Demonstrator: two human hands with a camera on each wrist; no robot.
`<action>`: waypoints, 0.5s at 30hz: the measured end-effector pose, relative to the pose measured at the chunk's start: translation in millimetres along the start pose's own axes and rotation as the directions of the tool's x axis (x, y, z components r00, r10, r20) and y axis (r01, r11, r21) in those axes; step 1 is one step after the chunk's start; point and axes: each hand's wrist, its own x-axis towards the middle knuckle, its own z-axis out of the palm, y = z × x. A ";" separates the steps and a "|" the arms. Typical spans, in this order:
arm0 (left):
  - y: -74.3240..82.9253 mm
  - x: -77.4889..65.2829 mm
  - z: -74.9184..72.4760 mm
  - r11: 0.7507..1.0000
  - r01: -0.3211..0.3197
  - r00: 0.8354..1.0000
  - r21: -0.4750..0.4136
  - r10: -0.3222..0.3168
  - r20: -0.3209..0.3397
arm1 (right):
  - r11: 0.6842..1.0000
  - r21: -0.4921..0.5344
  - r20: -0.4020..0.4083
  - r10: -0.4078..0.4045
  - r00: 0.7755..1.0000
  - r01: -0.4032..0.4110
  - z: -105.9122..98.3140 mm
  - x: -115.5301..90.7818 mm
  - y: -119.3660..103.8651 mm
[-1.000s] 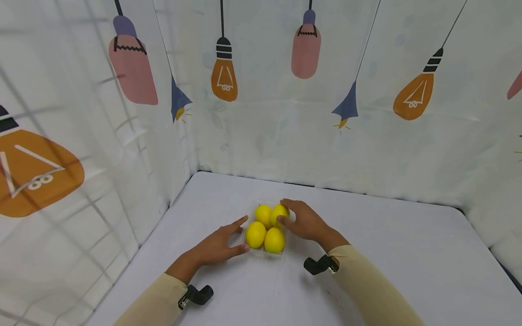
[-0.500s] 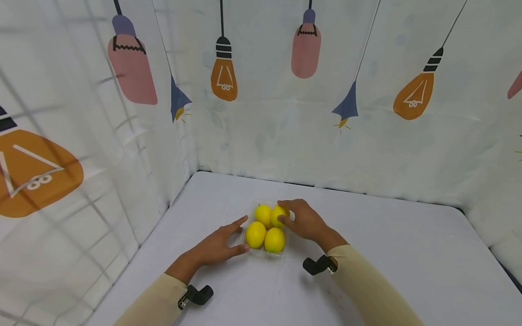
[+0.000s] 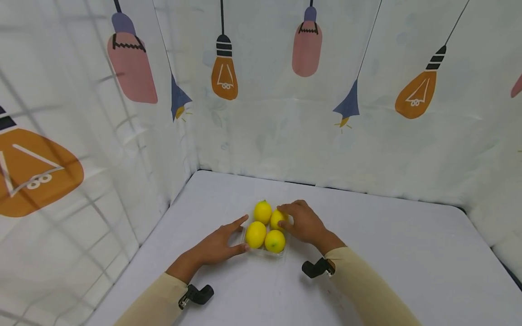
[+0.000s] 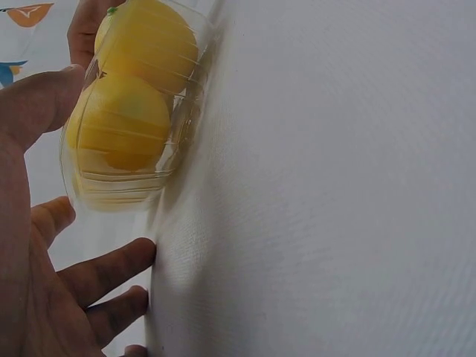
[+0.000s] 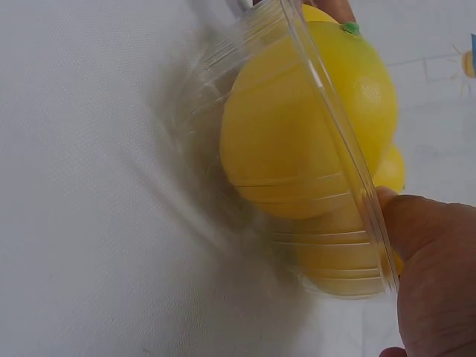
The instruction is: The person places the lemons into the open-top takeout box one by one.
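Several yellow lemons sit in a clear plastic container point(image 5: 212, 78) on the table, mid-view in the head view. My right hand point(image 3: 306, 222) comes from the right and pinches the back-right lemon point(image 3: 276, 219) between thumb and fingers. Beside it are the back-left lemon point(image 3: 262, 212), the front-left lemon point(image 3: 255, 235) and the front-right lemon point(image 3: 275, 241), whose greenish end faces me. My left hand point(image 3: 218, 246) is spread at the container's left side, thumb and forefinger close to the rim. In the left wrist view its other fingers point(image 4: 111, 268) stretch out near the table.
A white-covered table point(image 3: 387, 253) extends around the container. White curtains point(image 3: 261, 136) printed with hanging lamps and bulbs stand behind it and on the left. A black wrist camera point(image 3: 197, 295) sticks out from each beige sleeve.
My right hand has shifted slightly toward me with the back-right lemon. The back-left lemon has moved a little away, and the front-right one has turned to show its end. My left hand stays put.
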 end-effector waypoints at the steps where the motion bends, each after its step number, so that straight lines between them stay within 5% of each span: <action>1: 0.0 0.1 -0.1 1.000 -0.002 1.000 0.003 0.002 0.000 | 1.000 0.002 -0.005 -0.006 1.000 0.006 -0.2 -0.5 -0.1; 15: -1.0 -0.2 -1.0 1.000 -0.012 1.000 0.010 0.012 0.004 | 1.000 0.030 0.008 0.007 1.000 -0.007 -3.6 -15.2 6.2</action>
